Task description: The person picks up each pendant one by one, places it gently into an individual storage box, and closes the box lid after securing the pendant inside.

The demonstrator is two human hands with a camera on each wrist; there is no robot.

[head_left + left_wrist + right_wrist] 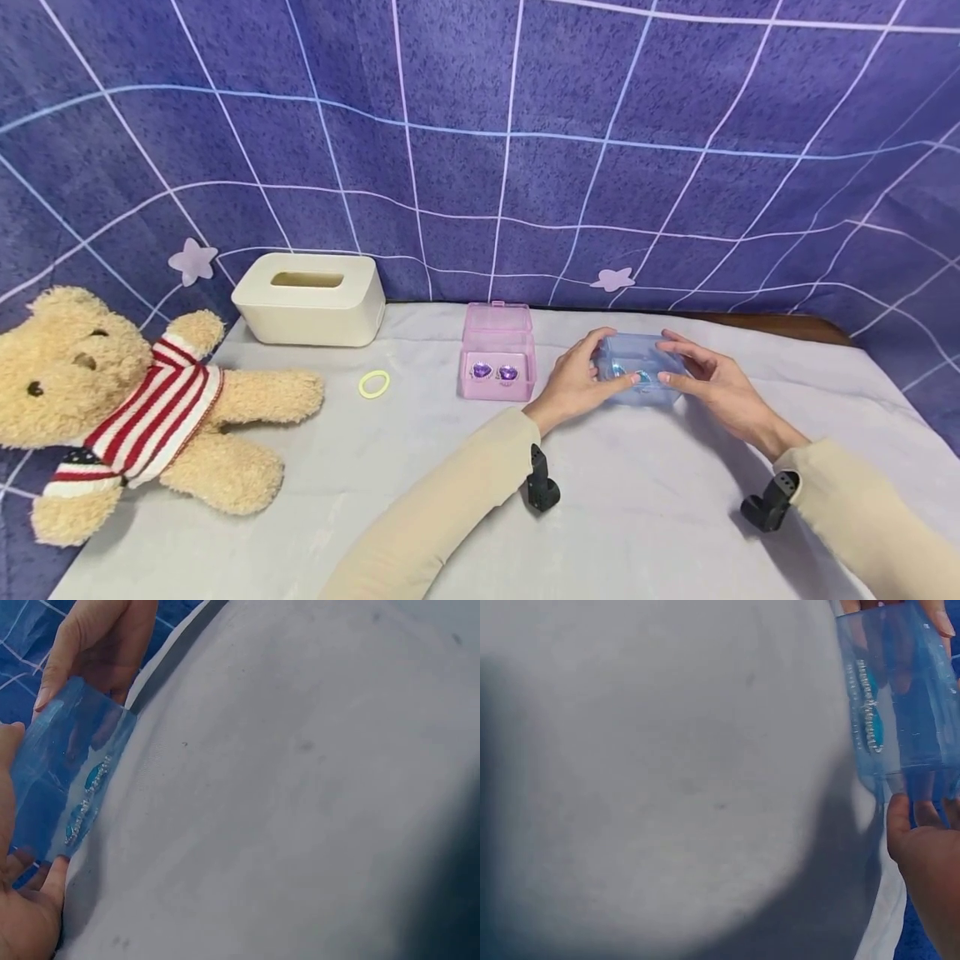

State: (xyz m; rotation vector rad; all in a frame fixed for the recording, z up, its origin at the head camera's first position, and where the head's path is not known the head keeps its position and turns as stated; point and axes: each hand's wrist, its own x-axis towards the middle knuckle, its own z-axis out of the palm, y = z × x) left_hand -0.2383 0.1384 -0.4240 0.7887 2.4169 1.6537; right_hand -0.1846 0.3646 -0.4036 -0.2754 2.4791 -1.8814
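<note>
A see-through blue plastic box (654, 354) is gripped between both hands at the right part of the table. My left hand (572, 382) holds its left end, thumb along the front; my right hand (720, 392) holds the right end, thumb also in front. Inside lie blue gem ornaments (86, 799) edged with small clear beads, seen through the wall in both wrist views. The lid looks down, but whether it is latched I cannot tell. Left of the hands, a pink see-through box (497, 387) stands with its lid back, holding two purple heart-shaped gems (482, 371).
A cream tissue box (322, 312) stands at the back left, with a yellow-green ring (373, 384) in front of it. A teddy bear (157, 408) in a striped sweater lies at the left. Behind the white-covered table (600, 517) hangs a purple gridded cloth (465, 167).
</note>
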